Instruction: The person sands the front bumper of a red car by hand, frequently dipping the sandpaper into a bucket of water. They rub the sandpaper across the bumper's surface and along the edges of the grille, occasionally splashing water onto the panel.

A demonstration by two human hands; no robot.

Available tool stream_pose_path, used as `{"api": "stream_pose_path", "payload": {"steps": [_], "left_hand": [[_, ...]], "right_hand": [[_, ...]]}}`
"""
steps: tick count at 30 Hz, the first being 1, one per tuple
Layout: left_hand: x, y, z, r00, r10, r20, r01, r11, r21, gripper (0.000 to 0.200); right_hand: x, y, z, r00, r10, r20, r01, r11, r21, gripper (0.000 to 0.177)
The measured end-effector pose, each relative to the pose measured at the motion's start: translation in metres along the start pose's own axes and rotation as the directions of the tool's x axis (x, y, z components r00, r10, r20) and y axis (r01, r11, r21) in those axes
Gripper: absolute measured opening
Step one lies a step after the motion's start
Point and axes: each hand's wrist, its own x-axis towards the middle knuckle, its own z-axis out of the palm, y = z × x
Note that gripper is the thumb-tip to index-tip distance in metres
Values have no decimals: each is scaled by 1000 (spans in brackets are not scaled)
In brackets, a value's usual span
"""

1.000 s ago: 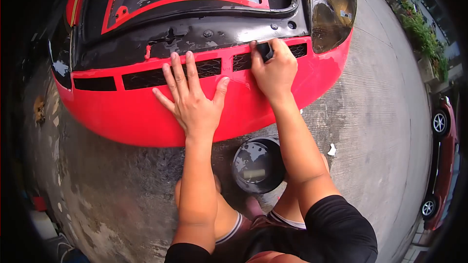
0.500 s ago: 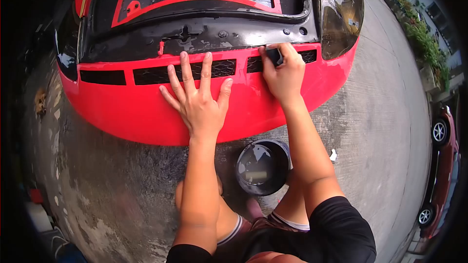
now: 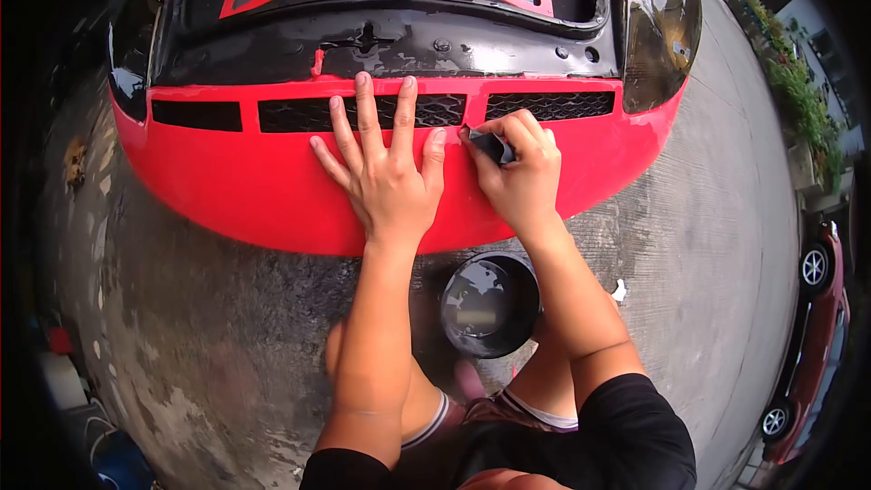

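A red car bumper [image 3: 272, 186] with black mesh grilles stretches across the upper view. My left hand [image 3: 390, 168] lies flat on it, fingers spread, with the fingertips over the middle grille [image 3: 299, 115]. To its right, my right hand [image 3: 524, 168] is closed around a small dark sheet or pad [image 3: 492, 145]. The pad touches the red surface just below the divider between the middle grille and the right grille [image 3: 553, 106].
Below the bumper a black bucket [image 3: 458, 336] of water stands on the wet concrete ground [image 3: 236, 336]. A headlight [image 3: 660, 36] is at the upper right. A red car [image 3: 821, 327] is parked at the far right, near green plants [image 3: 794, 95].
My right hand has moved with the dark pad from the bumper's upper edge to below the grille divider. My left hand stays spread on the bumper. The view has shifted slightly.
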Motion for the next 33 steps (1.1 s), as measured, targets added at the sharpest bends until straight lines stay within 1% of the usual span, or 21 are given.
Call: {"api": "stream_pose_path", "payload": {"steps": [1, 4, 5, 6, 7, 8, 10, 12, 14, 16, 20, 22, 23, 24, 25, 26, 27, 30, 31, 32, 33], "left_hand": [[0, 0, -1, 1000, 5, 7, -5, 1000, 5, 66], [-8, 9, 8, 1000, -21, -13, 21, 999, -35, 72], [-17, 23, 3, 996, 8, 88, -6, 1000, -21, 79], [-30, 34, 2, 976, 125, 177, -109, 989, -99, 84], [-49, 41, 14, 943, 219, 249, -179, 968, -173, 90], [-58, 43, 13, 908, 301, 292, -270, 953, -139, 93], [-57, 35, 10, 896, 313, 316, -267, 947, -182, 92], [-51, 18, 3, 961, 186, 203, -169, 981, -99, 86], [-37, -13, -10, 990, 14, 137, -9, 999, -32, 82], [-28, -47, -13, 992, -123, 12, 122, 992, 36, 79], [-22, -88, -9, 947, -292, -135, 284, 956, -73, 88], [-18, -89, -17, 936, -337, -102, 333, 942, -53, 94], [-21, -89, -17, 938, -334, -90, 331, 942, -50, 94], [-20, -88, -15, 937, -337, -91, 334, 941, -46, 95], [-18, -86, -13, 941, -322, -102, 321, 947, -30, 95], [-19, -81, -9, 943, -313, -113, 314, 949, -15, 95], [-23, -76, -6, 946, -304, -112, 306, 952, 4, 95], [-24, -76, -3, 948, -286, -138, 288, 958, -8, 94], [-24, -77, -4, 949, -290, -128, 292, 956, 2, 96], [-23, -79, -5, 949, -288, -125, 291, 957, 2, 96], [-24, -80, -6, 950, -290, -114, 292, 956, 3, 96]], "right_hand": [[-1, -3, -3, 1000, -3, 2, 3, 1000, 21, 17], [12, -7, -11, 986, 132, -101, -107, 969, 222, 17], [10, -6, -18, 982, 160, -97, -133, 961, 242, 17], [0, -4, -21, 953, 299, -50, -270, 913, 306, 15], [-11, -5, -26, 933, 359, -38, -335, 900, 279, 14], [-21, -5, -30, 909, 417, -21, -399, 881, 254, 13], [-39, 10, -26, 920, 378, -101, -369, 924, 100, 14], [-45, 30, -19, 952, 142, -270, -178, 977, -114, 17], [-38, 23, -6, 952, 102, -287, -142, 982, -124, 15], [-29, -7, 23, 973, 22, -228, -44, 995, -92, 17], [-13, -72, 89, 967, -238, -90, 236, 971, -28, 23], [-11, -50, 61, 976, -181, -118, 175, 982, -66, 22], [-14, -21, 34, 982, -93, -167, 77, 992, -98, 20], [-19, 16, 10, 952, 5, -306, -61, 983, -172, 15], [-26, 65, -10, 891, 180, -416, -237, 968, -88, 18], [-31, 110, -25, 804, 243, -542, -276, 961, 22, 18], [-34, 129, -37, 768, 322, -553, -365, 930, 36, 16], [-26, 58, 2, 819, 267, -508, -338, 940, -51, 13], [-27, 21, 23, 887, 172, -428, -203, 979, -29, 14], [-28, -18, 37, 960, 38, -278, -52, 998, -47, 18], [-29, -13, 31, 962, 11, -274, -30, 997, -65, 18]]}}
